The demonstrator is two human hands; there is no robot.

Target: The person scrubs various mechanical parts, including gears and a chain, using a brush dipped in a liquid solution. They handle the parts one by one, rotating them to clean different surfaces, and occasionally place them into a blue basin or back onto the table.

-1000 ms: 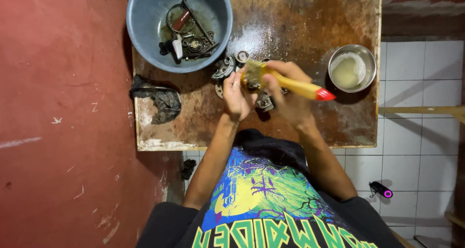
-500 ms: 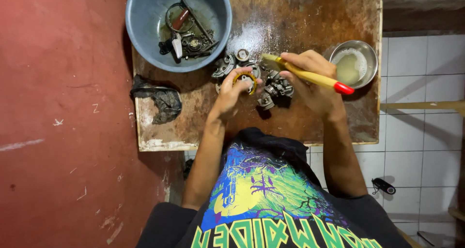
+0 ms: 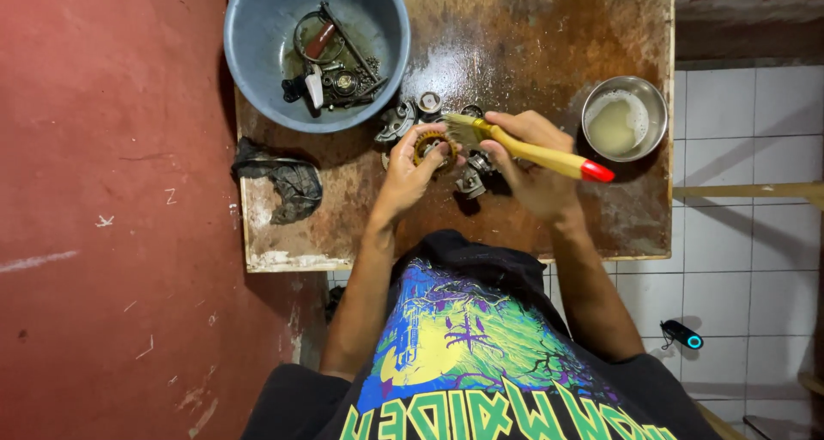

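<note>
My left hand (image 3: 403, 178) holds a small round toothed metal part (image 3: 432, 146) above a stained wooden table (image 3: 532, 45). In my right hand (image 3: 528, 161) is a paintbrush (image 3: 532, 152) with a yellow handle and red end. Its bristles touch the round part. Several greasy metal parts (image 3: 403, 118) lie on the table just beyond my hands, and more sit under my right hand.
A blue plastic basin (image 3: 257, 54) with oily liquid and metal parts stands at the table's far left. A small steel bowl (image 3: 625, 118) of cloudy liquid sits at the right. A dark rag (image 3: 279, 178) lies at the left edge. White tiled floor lies to the right, a red wall to the left.
My right hand swung the brush away toward the steel bowl, then brought its bristles back onto the round part. My left hand stayed in place holding that part.
</note>
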